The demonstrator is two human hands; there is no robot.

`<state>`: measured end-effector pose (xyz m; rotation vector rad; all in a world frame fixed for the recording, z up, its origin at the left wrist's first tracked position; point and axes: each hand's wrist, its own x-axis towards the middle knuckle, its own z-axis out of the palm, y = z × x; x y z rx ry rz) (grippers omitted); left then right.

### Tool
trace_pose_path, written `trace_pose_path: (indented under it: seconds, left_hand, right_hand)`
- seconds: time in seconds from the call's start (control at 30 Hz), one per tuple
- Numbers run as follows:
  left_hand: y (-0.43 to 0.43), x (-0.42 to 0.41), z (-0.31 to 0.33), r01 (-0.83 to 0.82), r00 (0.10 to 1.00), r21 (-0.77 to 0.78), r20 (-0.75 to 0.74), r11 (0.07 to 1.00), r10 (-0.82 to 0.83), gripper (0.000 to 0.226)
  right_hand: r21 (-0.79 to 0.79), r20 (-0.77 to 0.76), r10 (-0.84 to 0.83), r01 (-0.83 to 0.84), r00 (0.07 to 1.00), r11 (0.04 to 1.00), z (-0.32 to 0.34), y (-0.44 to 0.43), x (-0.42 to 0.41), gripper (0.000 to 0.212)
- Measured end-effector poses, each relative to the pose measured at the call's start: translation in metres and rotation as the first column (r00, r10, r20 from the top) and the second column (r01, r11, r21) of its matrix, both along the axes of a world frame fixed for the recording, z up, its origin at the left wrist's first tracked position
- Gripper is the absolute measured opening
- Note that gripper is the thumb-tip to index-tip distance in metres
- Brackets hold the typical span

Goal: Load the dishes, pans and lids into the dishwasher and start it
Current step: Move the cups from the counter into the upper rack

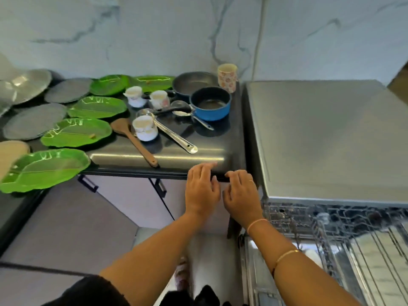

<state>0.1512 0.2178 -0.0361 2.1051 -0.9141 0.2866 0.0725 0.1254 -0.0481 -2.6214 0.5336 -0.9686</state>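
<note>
White residue sits in the ladle (pixel 181 112) beside the blue pan (pixel 210 104), behind your left hand (pixel 202 188) and right hand (pixel 241 195), both loosely spread at the worktop (pixel 114 154) front-right corner.

Dark glossy countertop (pixel 209 151), with a white marble wall (pixel 154 29) veined in grey rising behind it, pale lilac cabinet doors (pixel 132 202) with dark bar handles (pixel 160 188) beneath its front edge, and pale floor (pixel 212 250) below those.
</note>
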Motion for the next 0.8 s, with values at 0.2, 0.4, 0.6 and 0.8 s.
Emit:
trace_pose_path:
  seconds: [0.2,0.4,0.6,0.8]
  left_hand:
    - [0.024,0.097,0.032,-0.169,0.985,-0.075,-0.032,0.983,0.167,0.036]
    - [0.043,0.196,0.047,-0.359,0.922,0.004,-0.154,0.933,0.355,0.065]
    - [0.053,0.249,0.042,-0.268,0.868,0.181,-0.382,0.946,0.318,0.102]
    - [0.059,0.280,0.030,-0.152,0.874,0.195,-0.431,0.969,0.224,0.074]
  right_hand:
    - [0.018,-0.043,0.078,-0.077,0.996,0.997,0.022,0.009,0.100,0.023]
    - [0.073,0.017,0.127,-0.128,0.992,0.989,0.048,0.014,0.202,0.031]
    - [0.233,0.127,0.102,-0.129,0.987,0.964,0.081,0.007,0.289,0.031]
    - [0.327,-0.304,0.117,-0.012,0.946,0.945,0.089,-0.022,0.363,0.050]
